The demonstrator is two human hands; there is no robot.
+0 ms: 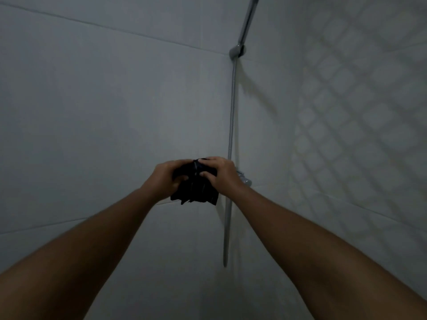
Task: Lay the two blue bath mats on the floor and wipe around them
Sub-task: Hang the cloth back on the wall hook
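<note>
Together, the left hand point(164, 179) and right hand point(223, 176) curl their fingers tight round a dark, crumpled cloth point(196, 192) with ragged hanging edges, held out before the smooth pale tiled wall point(92, 112), just beside a thin metal shower pipe point(232, 112) in the corner.

A grey tiled wall point(92, 112) carries a metal shower pipe point(231, 116) along its corner.

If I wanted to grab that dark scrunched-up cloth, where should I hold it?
Probably the loose bottom edge of the dark cloth, coming from below: it hangs free there, while the left hand and right hand cover its bunched top.
</note>
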